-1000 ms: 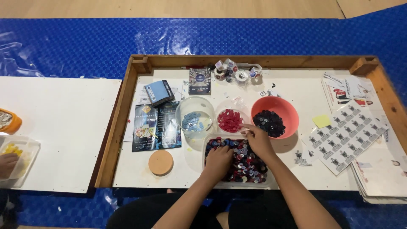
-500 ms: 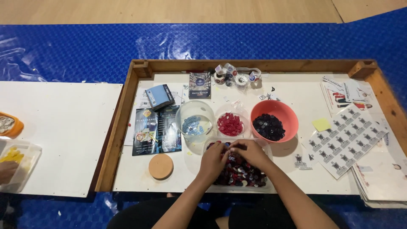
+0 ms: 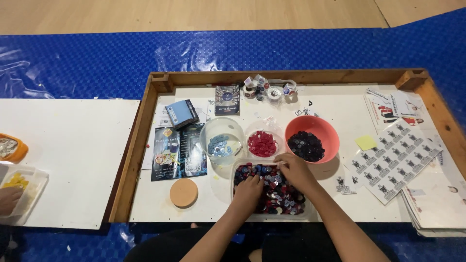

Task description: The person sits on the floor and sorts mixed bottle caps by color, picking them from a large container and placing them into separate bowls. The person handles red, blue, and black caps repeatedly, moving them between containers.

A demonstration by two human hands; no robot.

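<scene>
A clear tray full of mixed red, blue, dark and silvery buttons lies at the front of a wooden-framed white table. My left hand rests fingers-down in the buttons on the tray's left side. My right hand lies over the tray's upper right, its fingers curled on the buttons near the rim. Just behind the tray stand three sorted containers: a clear jar with blue buttons, a small clear bowl of red buttons, and an orange bowl of dark buttons. Whether either hand pinches a button is hidden.
A round cork lid and printed cards lie left of the tray. Sticker sheets and a yellow note are at the right. Tape rolls sit at the back. Another person's hand is at a container far left.
My right hand has come back from the orange bowl down onto the mixed tray. My left hand has stayed in the tray, shifting slightly.
</scene>
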